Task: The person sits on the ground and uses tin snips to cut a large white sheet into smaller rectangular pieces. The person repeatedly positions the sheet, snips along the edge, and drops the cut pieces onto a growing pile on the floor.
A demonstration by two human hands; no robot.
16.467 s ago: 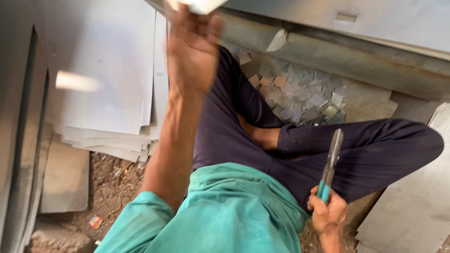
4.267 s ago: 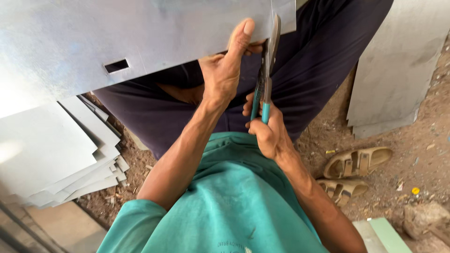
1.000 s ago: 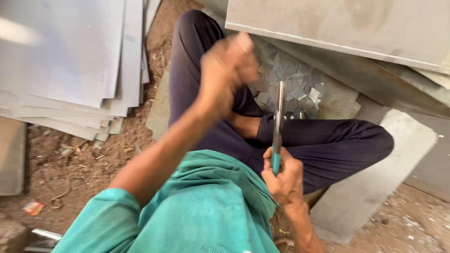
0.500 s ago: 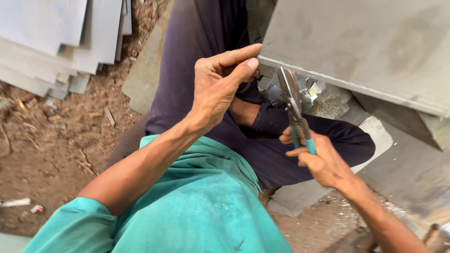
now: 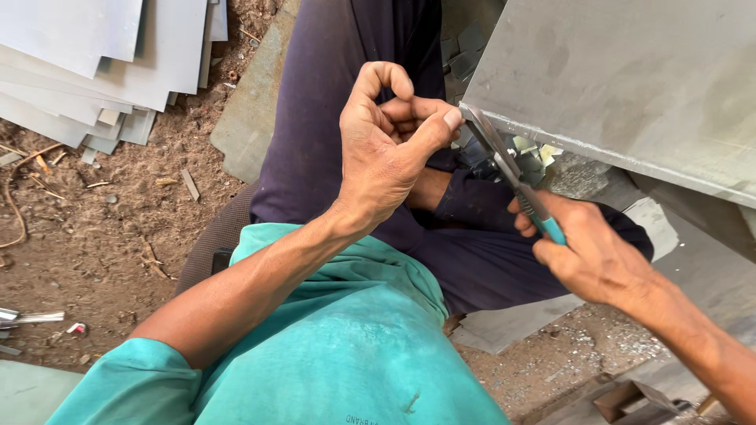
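Observation:
A large grey metal sheet (image 5: 630, 79) fills the upper right, its near corner at the centre. My left hand (image 5: 390, 145) pinches that corner between thumb and fingers. My right hand (image 5: 587, 248) is closed on the teal handles of metal snips (image 5: 508, 169), whose blades meet the sheet's edge right beside my left fingertips. Below both hands are my crossed legs in dark trousers (image 5: 370, 94) and my teal shirt (image 5: 346, 346). Small shiny offcuts (image 5: 528, 149) lie under the sheet's corner, partly hidden.
A stack of grey metal sheets (image 5: 94, 55) lies on the dirt at upper left. A flat stone slab (image 5: 252, 110) sits beside my leg. Another sheet (image 5: 512, 323) lies under my right knee. Bare soil with twigs and scraps spreads on the left.
My left hand came down from a raised fist and took hold of the sheet's corner. The snips swung from upright to the sheet's edge, and the view shifted right and closer.

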